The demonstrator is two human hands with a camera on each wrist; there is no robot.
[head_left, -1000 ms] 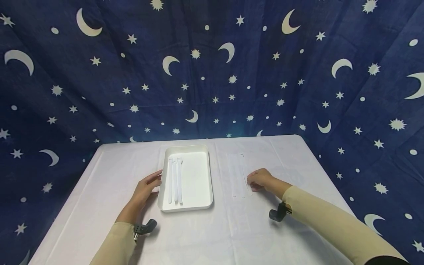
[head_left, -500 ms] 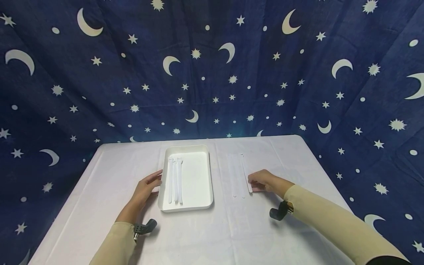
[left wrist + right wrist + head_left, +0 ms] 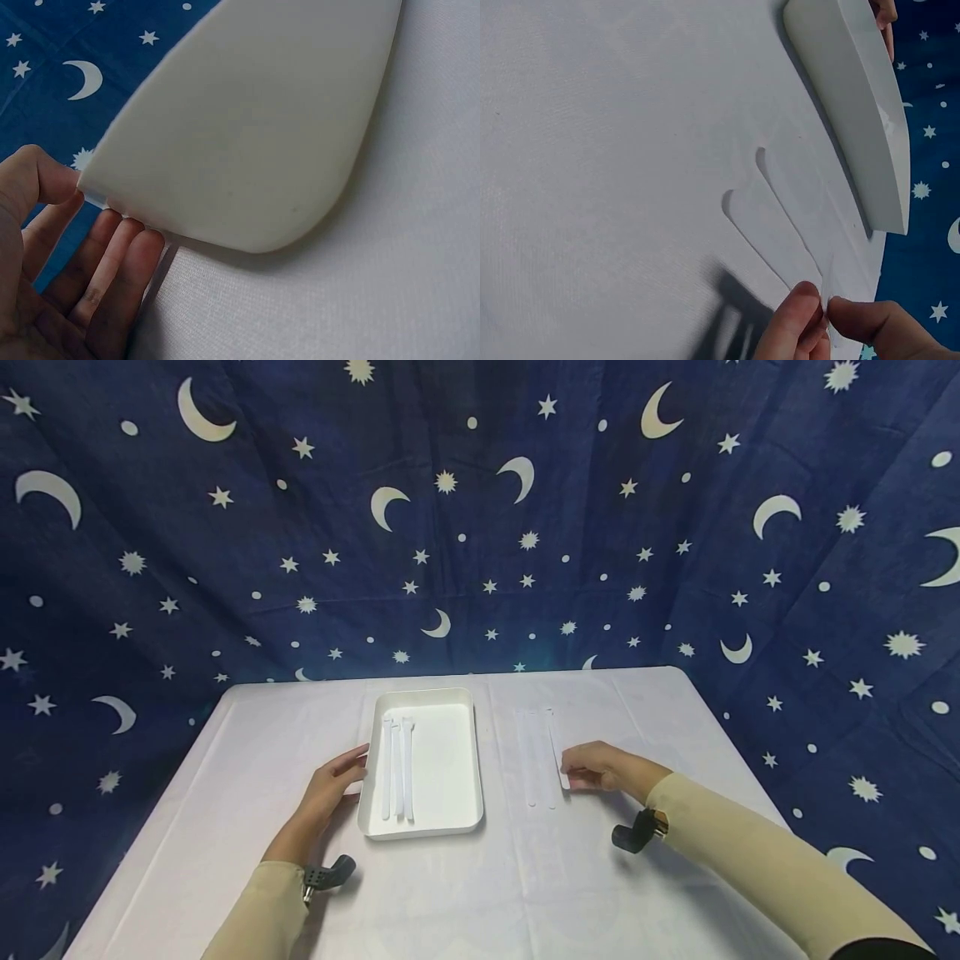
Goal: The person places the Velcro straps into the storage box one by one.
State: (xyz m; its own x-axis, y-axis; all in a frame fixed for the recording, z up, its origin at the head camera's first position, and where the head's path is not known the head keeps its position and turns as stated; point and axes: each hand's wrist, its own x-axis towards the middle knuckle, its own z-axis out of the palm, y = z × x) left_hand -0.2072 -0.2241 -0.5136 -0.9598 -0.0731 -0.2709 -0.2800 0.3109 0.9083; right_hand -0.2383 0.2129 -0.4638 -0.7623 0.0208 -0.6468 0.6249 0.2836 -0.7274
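Observation:
In the head view my left hand is at the left side of a shallow white tray. The left wrist view shows its thumb and fingers gripping the edge of the tray. My right hand pinches a slim, flat white stick with a rounded near end, slightly tilted over the cloth. Thumb and fingertips of the right hand hold it edge-on in the right wrist view. Two similar pale sticks lie flat beside it, hard to see against the cloth. Several white sticks lie along the tray's left half.
A white cloth covers the table. Behind it hangs a dark blue curtain with moons and stars. The tray stands left of the loose sticks.
The near end of the rightmost stick has come up off the cloth, pinched in my right hand, which has shifted slightly. The left hand and tray have stayed put.

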